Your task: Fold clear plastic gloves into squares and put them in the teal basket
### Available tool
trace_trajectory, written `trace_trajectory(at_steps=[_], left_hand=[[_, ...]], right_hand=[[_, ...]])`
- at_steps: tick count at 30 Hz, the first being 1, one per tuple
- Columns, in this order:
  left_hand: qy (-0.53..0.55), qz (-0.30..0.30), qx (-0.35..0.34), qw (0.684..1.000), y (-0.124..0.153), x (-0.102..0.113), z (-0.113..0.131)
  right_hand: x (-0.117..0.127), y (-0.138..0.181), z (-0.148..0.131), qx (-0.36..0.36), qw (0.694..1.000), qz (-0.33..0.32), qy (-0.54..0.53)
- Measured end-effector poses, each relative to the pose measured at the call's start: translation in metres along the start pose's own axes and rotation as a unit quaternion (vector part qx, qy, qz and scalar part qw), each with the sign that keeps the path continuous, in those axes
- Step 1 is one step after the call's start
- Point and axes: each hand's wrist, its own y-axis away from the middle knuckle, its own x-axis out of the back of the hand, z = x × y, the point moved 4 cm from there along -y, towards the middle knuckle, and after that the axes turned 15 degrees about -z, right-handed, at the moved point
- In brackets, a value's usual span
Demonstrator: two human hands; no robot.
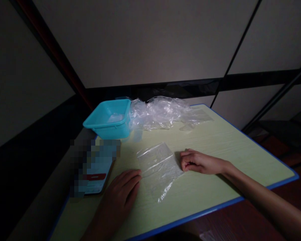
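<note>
A clear plastic bag (159, 164) lies nearly flat on the table, creased and shiny, between my two hands. My right hand (197, 161) is closed, its curled fingers pinching the bag's right edge. On the other side, my left hand (122, 187) rests low over the table with its fingers together, closed at the bag's left edge. Its fingertips are partly hidden from above.
A turquoise plastic basket (107, 130) stands at the back left, with something clear inside. Beside it, a heap of crumpled clear plastic bags (163, 112) spreads along the table's far edge. A partly blurred phone-like object (100, 167) lies at left. The pale table (253, 164) has blue edging.
</note>
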Motion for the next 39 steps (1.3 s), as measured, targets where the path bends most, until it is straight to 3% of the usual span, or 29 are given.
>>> trace_trajectory(at_steps=[7,12,15,19,27,34,39], left_hand=[[0.005,0.025,-0.013,1.000,0.002,0.004,0.002],[0.036,0.058,-0.012,0.998,-0.017,0.000,0.042],[0.071,0.073,0.029,0.994,-0.039,-0.008,0.069],[0.075,0.013,0.098,0.992,-0.066,-0.021,0.089],[-0.014,-0.016,0.116,0.993,-0.075,-0.031,0.089],[0.005,-0.036,0.123,0.992,-0.075,-0.032,0.086],[0.023,-0.027,0.120,0.992,-0.074,-0.033,0.085]], right_hand=[[0.000,0.002,0.001,0.000,1.000,0.018,-0.011],[0.000,0.001,0.001,0.009,0.999,0.033,-0.032],[0.000,0.001,0.001,0.011,0.998,0.038,-0.042],[0.000,0.003,0.003,0.003,0.996,0.052,-0.071],[-0.001,0.004,0.004,0.000,0.992,0.068,-0.106],[0.002,0.007,0.003,0.011,0.988,0.092,-0.120],[0.003,0.008,0.002,0.035,0.988,0.135,-0.072]])
